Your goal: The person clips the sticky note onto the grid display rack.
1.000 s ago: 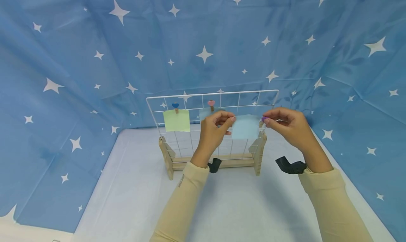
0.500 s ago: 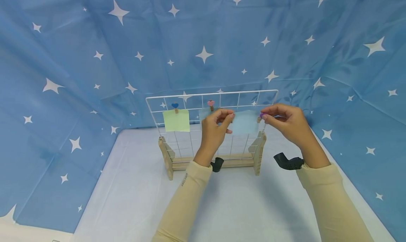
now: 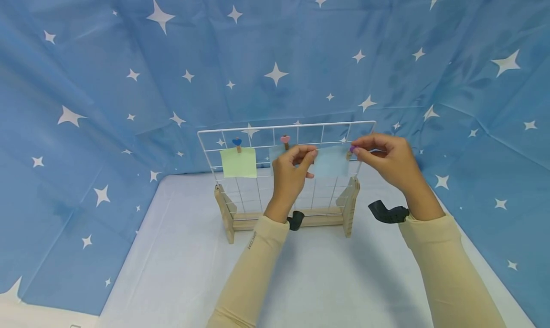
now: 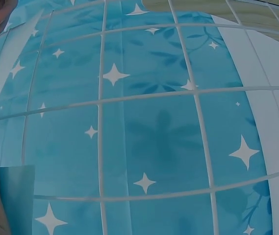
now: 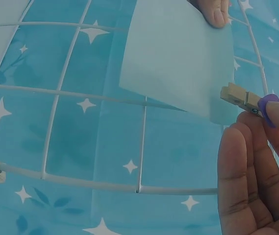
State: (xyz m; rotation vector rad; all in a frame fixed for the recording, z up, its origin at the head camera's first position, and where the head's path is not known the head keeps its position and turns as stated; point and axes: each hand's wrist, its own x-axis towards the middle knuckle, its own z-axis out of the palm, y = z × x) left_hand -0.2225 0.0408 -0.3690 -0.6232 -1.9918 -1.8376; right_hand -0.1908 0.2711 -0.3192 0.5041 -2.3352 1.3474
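My left hand [image 3: 292, 170] pinches a light blue sheet of paper [image 3: 331, 162] by its upper left corner, in front of the wire grid [image 3: 335, 124]. At the sheet's upper right corner my right hand [image 3: 386, 161] pinches a small wooden clothespin [image 5: 240, 96] with a purple decoration. The clothespin's tip meets the paper's edge in the right wrist view; whether it bites the paper or a wire I cannot tell. A green sheet [image 3: 238, 163] hangs from a blue-heart clothespin [image 3: 237, 142]. Beside it, another bluish sheet [image 3: 276, 153], partly behind my left hand, hangs from a pink-heart clothespin [image 3: 285, 140].
Wooden feet [image 3: 351, 206] and a crossbar [image 3: 318, 220] support the grid on a white-covered table [image 3: 180, 270]. Behind and at both sides hangs a blue cloth [image 3: 275, 41] with white stars. Black camera mounts [image 3: 388, 213] sit at the wrists.
Both hands have risen a little with the blue sheet, which now sits higher against the grid. The right hand, holding the clothespin, has also shifted slightly left.
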